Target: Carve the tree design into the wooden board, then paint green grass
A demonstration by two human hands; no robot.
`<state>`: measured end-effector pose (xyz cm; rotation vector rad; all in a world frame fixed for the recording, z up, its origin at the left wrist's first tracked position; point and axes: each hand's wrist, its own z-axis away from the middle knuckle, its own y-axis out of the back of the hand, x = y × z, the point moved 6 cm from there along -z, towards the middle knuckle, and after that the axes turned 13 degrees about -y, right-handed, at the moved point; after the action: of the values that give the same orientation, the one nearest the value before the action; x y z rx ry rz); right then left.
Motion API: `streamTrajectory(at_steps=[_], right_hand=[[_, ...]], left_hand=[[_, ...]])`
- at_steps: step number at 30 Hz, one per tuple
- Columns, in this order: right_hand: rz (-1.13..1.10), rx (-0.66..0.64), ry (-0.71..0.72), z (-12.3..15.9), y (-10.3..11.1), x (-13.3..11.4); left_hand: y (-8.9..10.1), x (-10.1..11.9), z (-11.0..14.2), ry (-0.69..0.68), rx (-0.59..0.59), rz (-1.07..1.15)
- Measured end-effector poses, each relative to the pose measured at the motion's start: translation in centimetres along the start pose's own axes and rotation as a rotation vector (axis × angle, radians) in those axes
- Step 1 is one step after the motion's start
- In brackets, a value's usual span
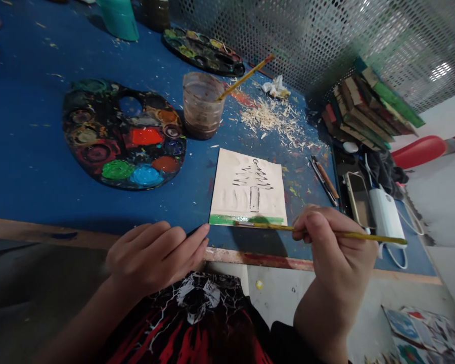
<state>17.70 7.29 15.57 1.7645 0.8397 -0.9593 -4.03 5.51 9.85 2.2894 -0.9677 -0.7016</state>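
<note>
In my right hand is a thin paintbrush, pinched between thumb and fingers. Its tip rests on a wet green stripe along the near edge of a small square white panel. A dark outline of a fir tree with a trunk is drawn on the panel. My left hand lies at the table edge holding nothing, its fingers stretched toward the panel's near left corner, the fingertip touching or almost touching it. Left of the panel sits a dark paint palette with green, blue, red and brown paint.
A plastic cup of murky water holds another brush. Behind it lies a second palette. Wood shavings, two pencil-like tools, a phone, a white power bank and stacked books occupy the right side.
</note>
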Motion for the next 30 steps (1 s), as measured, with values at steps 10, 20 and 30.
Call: streamTrajectory(at_steps=[10,20,30], right_hand=[[-0.010,0.238,-0.005,-0.5,5.3,2.0],[-0.051,-0.080,-0.004,0.3,-2.8,-1.7],[0.016,-0.021,-0.016,0.6,-1.5,-1.0]], left_hand=[[0.0,0.0,-0.3,0.005,-0.028,0.010],[0.2,0.0,-0.3,0.018,-0.009,-0.031],[0.1,0.0,-0.1,-0.005,0.007,-0.032]])
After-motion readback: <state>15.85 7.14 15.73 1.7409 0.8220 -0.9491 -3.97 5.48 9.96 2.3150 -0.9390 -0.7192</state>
